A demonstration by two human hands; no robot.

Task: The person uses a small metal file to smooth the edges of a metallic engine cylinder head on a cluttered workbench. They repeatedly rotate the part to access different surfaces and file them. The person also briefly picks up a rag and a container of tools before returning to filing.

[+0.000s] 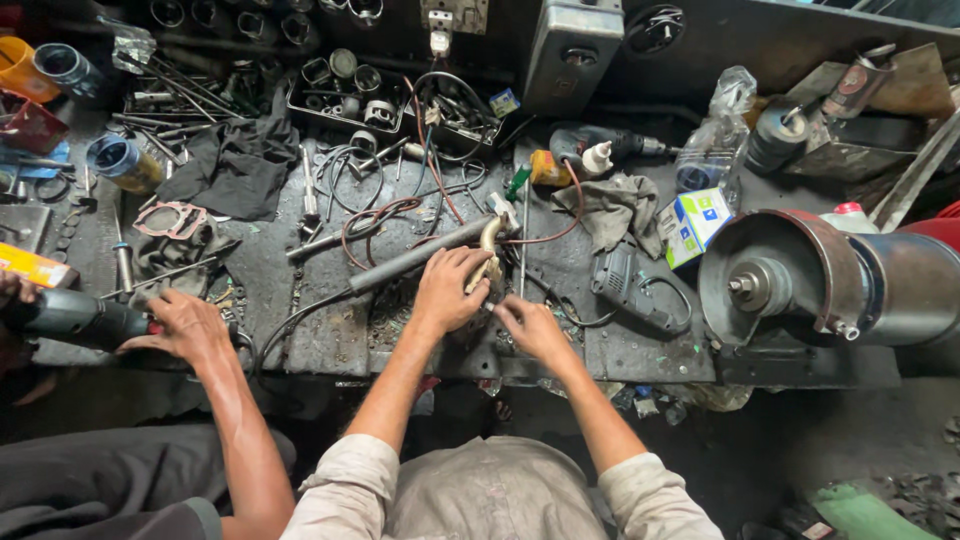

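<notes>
Both forearms are reaching from the near edge of the workbench (300, 260) toward its middle. Left hand (447, 290) is curling closed over a curved brass pipe fitting (489, 250), apparently steadying it beside the grey steel tube (420, 255). Right hand (530, 325) is pinching narrowly just beside the fitting; what it holds, I cannot tell. Another person's hand (190, 325) is resting on a black power tool (70, 315) at the left edge.

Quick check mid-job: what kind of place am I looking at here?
Likely a repair workshop: a greasy metal bench strewn with wires and parts, a bench grinder at the right, and a power drill near the back.
</notes>
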